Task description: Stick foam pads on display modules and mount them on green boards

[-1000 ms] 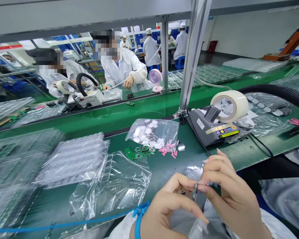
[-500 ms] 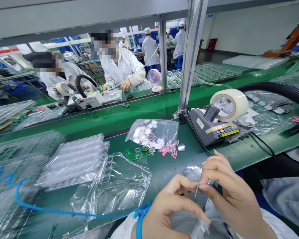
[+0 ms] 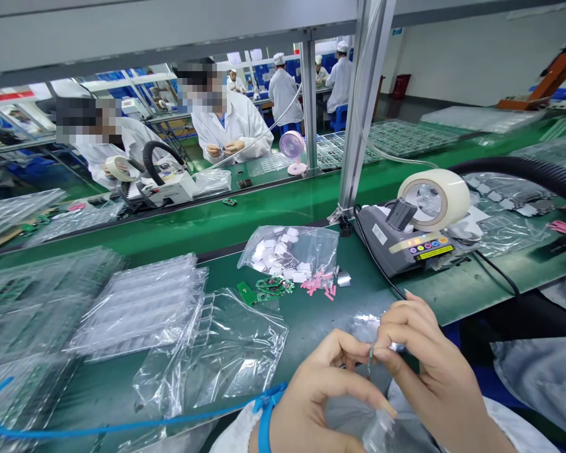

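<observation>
My left hand (image 3: 327, 384), with a blue strap at the wrist, pinches a thin greenish circuit board (image 3: 370, 360) that I see edge-on. My right hand (image 3: 424, 365) closes thumb and forefinger on the upper end of the same board. A crumpled piece of clear film (image 3: 380, 431) touches the tip of my left thumb. Just beyond the hands lies a shiny silvery piece of film (image 3: 365, 324). Green circuit boards (image 3: 273, 287), pink strips (image 3: 318, 283) and a clear bag of white pieces (image 3: 283, 248) lie on the bench ahead.
At right stands a grey machine (image 3: 405, 242) carrying a tape roll (image 3: 436, 198). Stacked clear trays (image 3: 139, 302) and a plastic bag (image 3: 236, 352) lie left. A blue cord (image 3: 136, 428) runs from my wrist. Beyond the green belt (image 3: 273, 211), co-workers sit near a pink fan (image 3: 293, 151).
Both my hands have shifted very slightly left, still pinching the board. The blue cord has swung lower at left. Across the belt, a co-worker's hands have risen off the bench; a board there slid left.
</observation>
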Motion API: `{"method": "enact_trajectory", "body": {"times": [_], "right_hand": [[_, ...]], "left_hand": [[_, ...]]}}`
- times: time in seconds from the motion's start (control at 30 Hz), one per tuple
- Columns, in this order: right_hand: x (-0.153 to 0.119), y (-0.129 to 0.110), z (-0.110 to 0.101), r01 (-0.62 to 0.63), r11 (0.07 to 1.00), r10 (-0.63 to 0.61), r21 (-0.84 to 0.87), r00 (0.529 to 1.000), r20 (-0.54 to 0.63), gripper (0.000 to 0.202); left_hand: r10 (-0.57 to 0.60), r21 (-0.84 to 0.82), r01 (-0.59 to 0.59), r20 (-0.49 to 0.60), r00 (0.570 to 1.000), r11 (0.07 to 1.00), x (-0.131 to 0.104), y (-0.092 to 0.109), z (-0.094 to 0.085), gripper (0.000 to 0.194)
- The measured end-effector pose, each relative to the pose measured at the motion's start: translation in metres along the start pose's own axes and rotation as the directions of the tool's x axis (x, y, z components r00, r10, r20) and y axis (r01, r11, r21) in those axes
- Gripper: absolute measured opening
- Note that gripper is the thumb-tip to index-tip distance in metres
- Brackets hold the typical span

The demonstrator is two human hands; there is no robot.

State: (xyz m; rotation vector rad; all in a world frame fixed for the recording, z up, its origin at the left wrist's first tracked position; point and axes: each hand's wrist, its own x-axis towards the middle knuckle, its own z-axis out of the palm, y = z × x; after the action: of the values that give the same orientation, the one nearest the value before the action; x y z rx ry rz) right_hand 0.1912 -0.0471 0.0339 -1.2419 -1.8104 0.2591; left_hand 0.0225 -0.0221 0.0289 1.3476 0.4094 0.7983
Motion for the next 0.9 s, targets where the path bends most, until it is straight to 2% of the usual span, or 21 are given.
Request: {"method": "enact_trajectory", "body": {"times": [0.17,0.27,0.37,0.47,0.57,0.63,0.7,0.77,0.83,0.9], "right_hand": [[-0.001,0.001,0.005,0.008,0.999,-0.008,-0.034,1.000,0.005,0.012],[-0.002,0.003,0.007,0.017,0.999,-0.016,-0.049,1.000,0.024,0.011],[-0.003,0.001,0.006,0.052,0.996,-0.050,-0.066,0.998,0.038,0.011],[-0.005,-0.009,-0.003,0.085,0.996,-0.082,-0.040,0.994,0.073,0.015],[-0.009,-0.011,-0.012,-0.040,0.992,0.021,0.118,0.987,0.160,0.022],[-0.016,0.004,-0.011,-0.190,0.958,0.138,0.216,0.962,0.236,0.028],[-0.026,0.034,-0.002,-0.285,0.945,0.231,0.162,0.930,0.288,0.030],[-0.039,0.068,0.012,-0.185,0.976,0.209,-0.113,0.945,0.251,0.030],[-0.049,0.094,0.022,-0.189,0.961,0.229,-0.202,0.953,0.198,0.030],[-0.052,0.102,0.022,-0.201,0.952,0.241,-0.232,0.957,0.160,0.023]], "left_hand": [[-0.004,0.001,0.004,0.000,1.000,1.000,0.000,-0.002,0.000,0.040],[-0.045,-0.067,0.043,-0.024,0.999,0.997,0.000,-0.003,0.000,0.036],[-0.088,-0.231,0.073,-0.057,0.994,0.970,0.001,-0.004,0.002,0.035],[-0.162,-0.440,0.116,-0.069,0.984,0.891,0.003,-0.005,0.003,0.035],[-0.203,-0.617,0.100,-0.099,0.974,0.780,0.004,-0.007,0.002,0.035],[-0.196,-0.701,0.052,-0.126,0.973,0.712,0.003,-0.008,-0.001,0.034],[-0.177,-0.757,0.019,-0.128,0.976,0.653,0.001,-0.010,-0.003,0.034],[-0.168,-0.790,0.021,-0.105,0.980,0.613,0.000,-0.010,-0.004,0.033],[-0.164,-0.803,0.040,-0.072,0.984,0.595,0.000,-0.010,-0.002,0.033],[-0.170,-0.805,0.064,-0.046,0.984,0.590,0.001,-0.009,0.001,0.032]]}}
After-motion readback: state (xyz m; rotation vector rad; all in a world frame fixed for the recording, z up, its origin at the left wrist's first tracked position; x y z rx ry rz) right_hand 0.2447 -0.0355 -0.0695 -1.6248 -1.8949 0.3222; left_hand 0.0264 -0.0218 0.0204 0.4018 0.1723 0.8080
